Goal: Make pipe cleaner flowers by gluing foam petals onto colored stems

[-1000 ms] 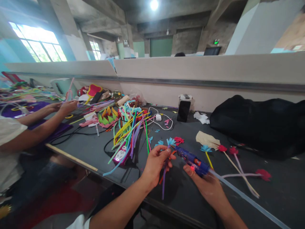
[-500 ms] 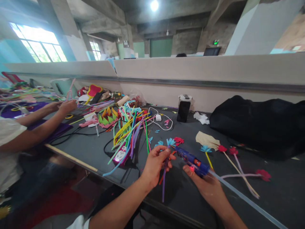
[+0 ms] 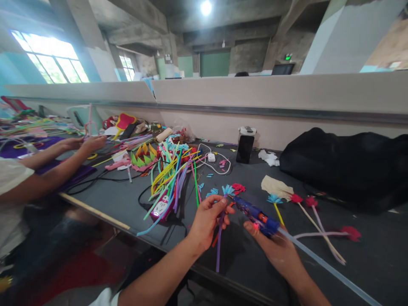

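Observation:
Pinched in my left hand [image 3: 212,216] is a purple pipe cleaner [image 3: 219,250] whose lower end hangs down over the dark table. At its top sits a blue fringed flower head [image 3: 228,190]. My right hand [image 3: 274,246] is wrapped round a blue hot glue gun [image 3: 255,214], its nozzle close to the flower head; whether they touch I cannot tell. A long translucent glue stick [image 3: 328,263] sticks out of the gun's back. An orange pipe cleaner [image 3: 215,241] shows beside the purple one, partly hidden by my fingers. Red petal pieces [image 3: 238,188] lie just behind the nozzle.
Finished-looking flowers on stems [image 3: 312,202] lie at the right, before a black bag [image 3: 344,165]. A phone [image 3: 245,148] leans upright at the back. Left of my hands are a pile of pipe cleaners [image 3: 172,170] and a purple power strip [image 3: 161,208]. A co-worker's hands [image 3: 86,144] work far left.
My hands, the flower and the glue gun hold nearly the same position. The co-worker's hands and the pink piece they hold have shifted slightly.

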Demonstrator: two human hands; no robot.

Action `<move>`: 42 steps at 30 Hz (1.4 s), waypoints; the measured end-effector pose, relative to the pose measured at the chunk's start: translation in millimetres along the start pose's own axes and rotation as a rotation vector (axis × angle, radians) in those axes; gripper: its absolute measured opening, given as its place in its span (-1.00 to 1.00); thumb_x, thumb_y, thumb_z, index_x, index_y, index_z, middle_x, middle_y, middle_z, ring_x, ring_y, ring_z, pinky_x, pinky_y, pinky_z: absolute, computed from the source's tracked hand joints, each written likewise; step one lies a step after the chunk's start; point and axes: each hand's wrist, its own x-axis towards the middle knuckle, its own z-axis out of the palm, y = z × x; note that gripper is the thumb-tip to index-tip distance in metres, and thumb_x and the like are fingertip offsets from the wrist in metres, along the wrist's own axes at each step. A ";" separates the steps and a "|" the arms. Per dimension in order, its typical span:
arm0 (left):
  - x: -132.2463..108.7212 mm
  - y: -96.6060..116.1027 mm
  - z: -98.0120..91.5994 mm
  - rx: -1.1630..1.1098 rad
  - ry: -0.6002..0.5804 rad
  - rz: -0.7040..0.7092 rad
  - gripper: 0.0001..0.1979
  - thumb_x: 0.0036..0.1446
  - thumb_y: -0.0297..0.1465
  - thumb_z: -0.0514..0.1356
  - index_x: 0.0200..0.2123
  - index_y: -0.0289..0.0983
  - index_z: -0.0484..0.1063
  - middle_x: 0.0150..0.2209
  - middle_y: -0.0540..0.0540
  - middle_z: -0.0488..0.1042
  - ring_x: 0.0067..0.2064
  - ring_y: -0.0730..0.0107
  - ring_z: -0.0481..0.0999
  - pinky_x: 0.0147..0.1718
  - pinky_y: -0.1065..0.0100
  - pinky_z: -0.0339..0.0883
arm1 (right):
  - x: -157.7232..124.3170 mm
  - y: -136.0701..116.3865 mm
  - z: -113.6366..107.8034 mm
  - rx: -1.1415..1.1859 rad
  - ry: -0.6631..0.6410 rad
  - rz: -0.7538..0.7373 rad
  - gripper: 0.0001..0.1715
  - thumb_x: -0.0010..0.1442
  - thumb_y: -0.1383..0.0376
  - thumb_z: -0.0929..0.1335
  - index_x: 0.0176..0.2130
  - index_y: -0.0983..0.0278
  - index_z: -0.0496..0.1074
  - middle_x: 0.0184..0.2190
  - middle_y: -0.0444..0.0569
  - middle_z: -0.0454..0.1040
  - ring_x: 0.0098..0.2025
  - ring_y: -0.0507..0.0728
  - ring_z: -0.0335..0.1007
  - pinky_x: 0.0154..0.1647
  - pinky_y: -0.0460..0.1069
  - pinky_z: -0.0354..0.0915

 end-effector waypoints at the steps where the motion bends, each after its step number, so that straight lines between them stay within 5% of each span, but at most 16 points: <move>1: 0.2 -0.3 -0.2 -0.006 -0.006 0.000 -0.70 -0.04 -0.21 0.32 -0.38 -0.28 0.34 -0.48 -0.04 0.52 -0.63 0.57 0.36 -0.67 0.51 0.16 | -0.2 -0.8 -0.2 0.006 -0.008 -0.007 -0.62 -0.02 0.02 0.43 -0.41 0.30 0.49 -0.46 -0.04 0.54 -0.35 0.18 0.46 -0.29 0.00 0.37; 19: 2.1 1.1 -2.3 -0.106 -0.058 -0.032 -0.76 -0.03 -0.29 0.31 -0.42 -0.31 0.36 -0.51 -0.04 0.50 -0.66 0.59 0.32 -0.70 0.52 0.13 | -2.5 -8.0 -8.7 -0.149 -0.021 -0.145 -0.69 0.04 0.03 0.40 -0.43 0.22 0.49 -0.58 -0.14 0.45 -0.50 0.10 0.37 -0.47 -0.08 0.30; 29: 2.6 14.3 -5.5 -0.195 -0.069 0.004 -0.84 0.03 -0.35 0.29 -0.37 -0.33 0.42 -0.52 0.00 0.44 -0.62 0.61 0.30 -0.65 0.52 0.14 | 13.4 6.5 -19.3 -0.641 -0.076 -0.520 -0.73 0.20 0.10 0.30 -0.39 0.22 0.37 -0.39 -0.05 0.29 -0.37 0.11 0.31 -0.31 -0.02 0.26; 35: 3.4 13.5 -6.2 -0.202 -0.088 0.015 -0.84 0.06 -0.35 0.27 -0.36 -0.33 0.41 -0.51 -0.01 0.44 -0.62 0.61 0.30 -0.65 0.51 0.13 | 19.2 16.0 -16.0 -0.864 -0.124 -0.453 -0.98 0.10 0.34 0.34 -0.35 0.22 0.38 -0.32 -0.01 0.30 -0.23 0.17 0.31 -0.21 0.02 0.26; 42: 1.7 13.7 -5.2 -0.182 -0.095 0.035 -0.82 0.06 -0.35 0.28 -0.34 -0.33 0.38 -0.52 0.00 0.43 -0.62 0.61 0.30 -0.65 0.51 0.14 | 16.4 -1.7 -31.5 -0.432 -0.317 -0.157 -0.54 -0.08 0.28 0.41 -0.10 0.15 0.42 -0.22 -0.07 0.35 -0.14 0.17 0.32 -0.08 0.05 0.24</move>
